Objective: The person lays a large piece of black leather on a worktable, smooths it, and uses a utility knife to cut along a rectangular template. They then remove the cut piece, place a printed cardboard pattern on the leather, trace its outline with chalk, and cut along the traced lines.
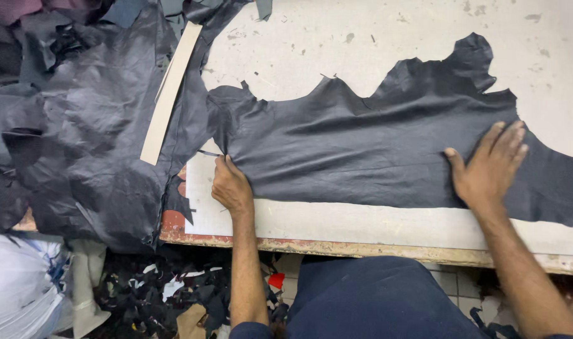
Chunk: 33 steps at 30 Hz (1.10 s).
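We have the dark hide (362,150) spread flat across the pale counter (336,37). Our right hand (487,166) presses it down, fingers splayed wide, anchoring it; our left hand (231,187) pinches its near edge, probably to pull out wrinkles.

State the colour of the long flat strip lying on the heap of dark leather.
Pale tan long flat strip, clearest in the head view.

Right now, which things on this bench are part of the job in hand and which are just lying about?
In hand:
- dark leather hide, spread flat
- left hand, pinching its left edge
- right hand, pressed flat on it
- worktable

Lying about:
- heap of dark hides
- tan strip on that heap
- scraps on the floor
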Each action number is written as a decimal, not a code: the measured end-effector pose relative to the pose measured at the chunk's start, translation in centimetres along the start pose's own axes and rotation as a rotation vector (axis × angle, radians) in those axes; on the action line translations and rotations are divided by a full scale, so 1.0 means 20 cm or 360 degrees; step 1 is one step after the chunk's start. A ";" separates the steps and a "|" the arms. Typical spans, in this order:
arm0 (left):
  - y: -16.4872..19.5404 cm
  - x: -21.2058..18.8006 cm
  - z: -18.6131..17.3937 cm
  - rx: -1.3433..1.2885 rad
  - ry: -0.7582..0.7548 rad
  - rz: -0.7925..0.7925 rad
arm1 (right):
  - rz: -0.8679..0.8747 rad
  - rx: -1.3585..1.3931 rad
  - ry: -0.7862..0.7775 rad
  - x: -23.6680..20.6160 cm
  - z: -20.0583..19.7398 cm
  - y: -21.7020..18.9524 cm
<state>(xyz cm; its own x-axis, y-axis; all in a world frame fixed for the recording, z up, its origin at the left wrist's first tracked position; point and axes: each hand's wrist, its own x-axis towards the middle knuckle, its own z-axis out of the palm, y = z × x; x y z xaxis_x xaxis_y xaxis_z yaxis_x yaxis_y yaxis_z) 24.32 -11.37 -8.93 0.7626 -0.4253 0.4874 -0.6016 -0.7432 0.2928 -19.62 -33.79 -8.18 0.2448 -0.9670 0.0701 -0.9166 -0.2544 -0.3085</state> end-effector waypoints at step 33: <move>0.20 0.49 0.29 -0.0236 -0.0754 0.0738 | -0.0603 -0.0092 -0.0142 0.77 -0.01 -0.15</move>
<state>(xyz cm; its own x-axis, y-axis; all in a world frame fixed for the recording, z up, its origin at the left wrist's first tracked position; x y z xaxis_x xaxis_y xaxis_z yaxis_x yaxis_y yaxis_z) 30.78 -21.49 -7.72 0.4191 -0.8886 0.1864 -0.8921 -0.3649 0.2664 -13.22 -47.89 -6.02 0.5934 -0.8004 0.0854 -0.7717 -0.5959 -0.2225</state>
